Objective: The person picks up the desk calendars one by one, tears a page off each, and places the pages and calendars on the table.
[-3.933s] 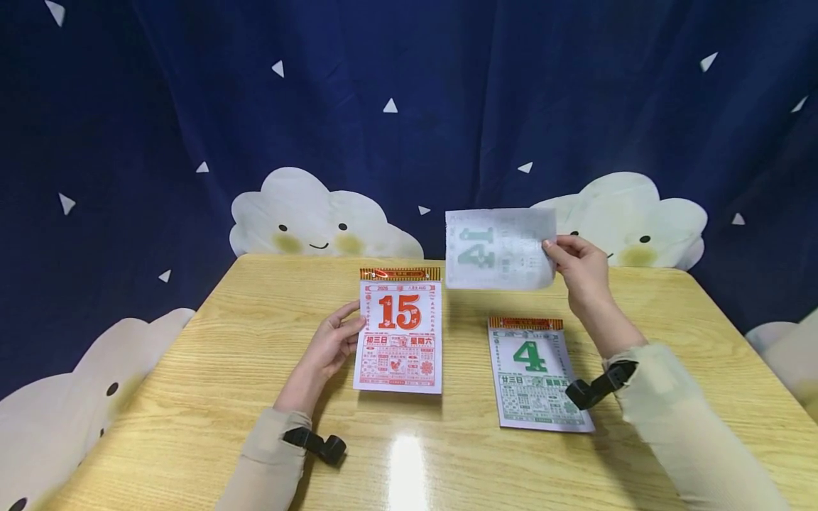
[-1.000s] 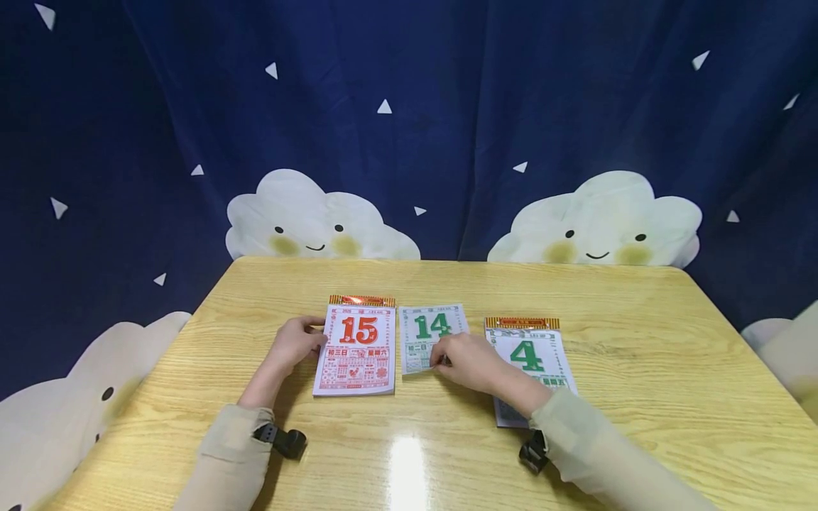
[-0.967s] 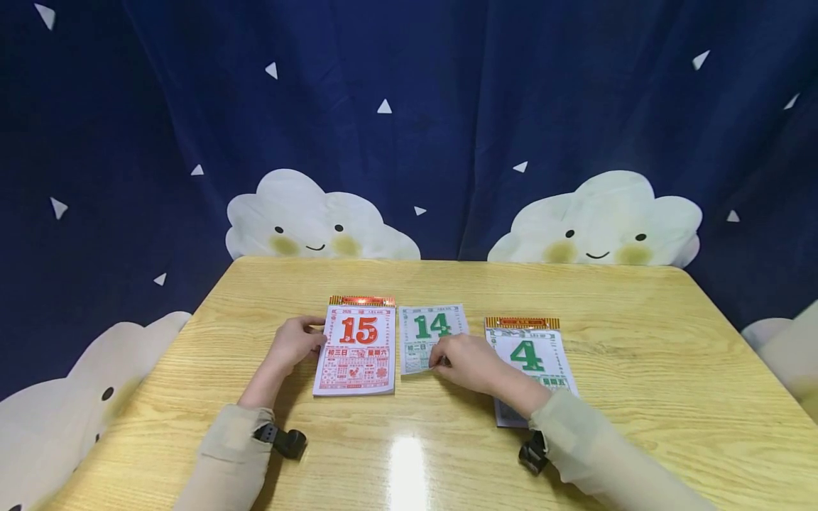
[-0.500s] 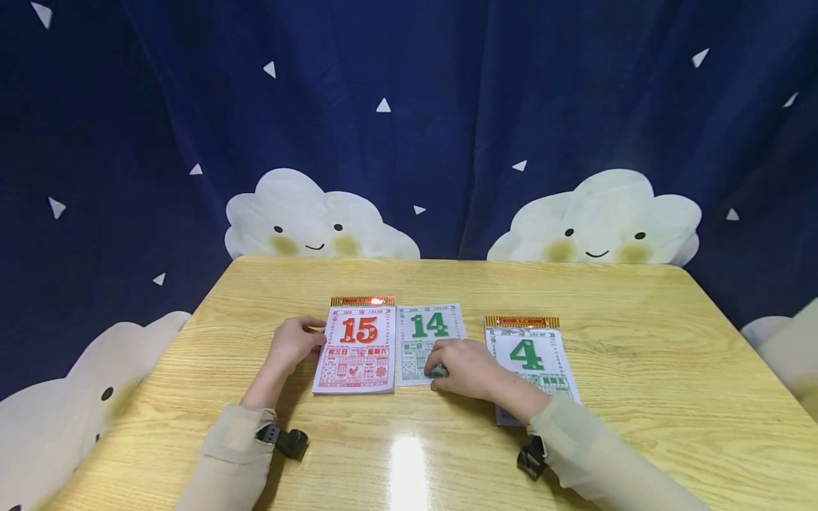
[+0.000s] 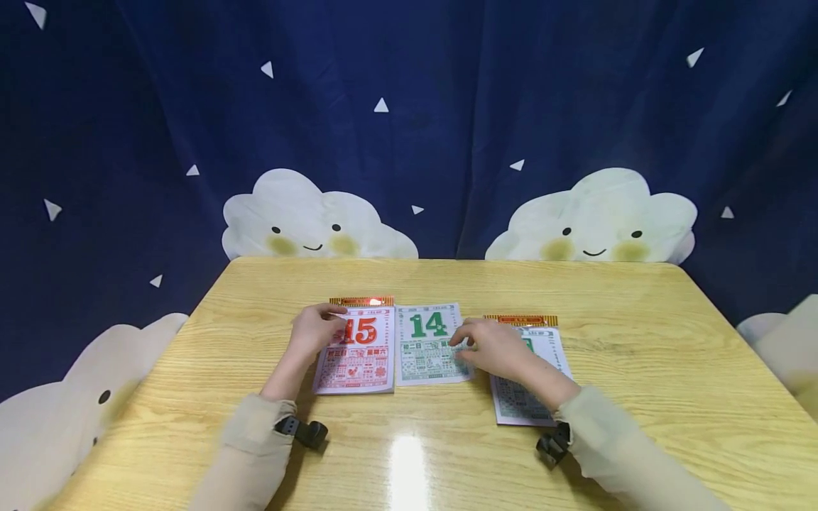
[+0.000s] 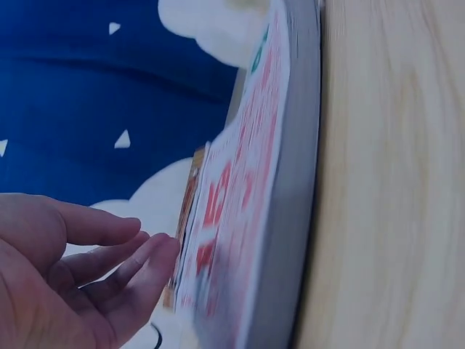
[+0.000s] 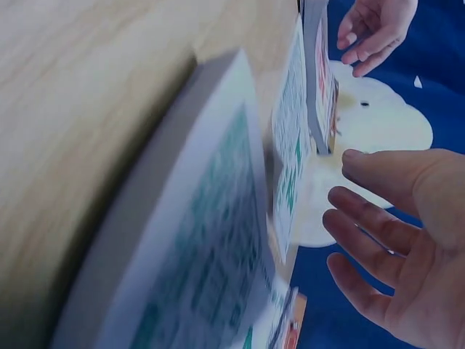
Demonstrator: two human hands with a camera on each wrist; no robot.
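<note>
On the table lies a tear-off calendar point(image 5: 358, 369) printed in red with 15 and bound by a gold and red strip. My left hand point(image 5: 313, 332) hovers over its upper left part, fingers loosely bent and holding nothing. Right beside it is a loose calendar sheet point(image 5: 427, 355) with a green 14, lying flat. My right hand point(image 5: 501, 348) is above the gap between that sheet and a second calendar point(image 5: 524, 408) with green print, partly hiding its number. In the right wrist view the fingers point(image 7: 363, 225) are spread and hold nothing.
The wooden table point(image 5: 409, 426) carries both calendars and the sheet. A dark blue curtain point(image 5: 409, 128) with white triangles and clouds hangs behind its far edge. Each wrist bears a black camera mount, such as the left one point(image 5: 309, 433).
The right hand laid the 14 sheet flat beside the red calendar, let it go and moved right. The left hand left the red calendar's edge and rose over its upper part.
</note>
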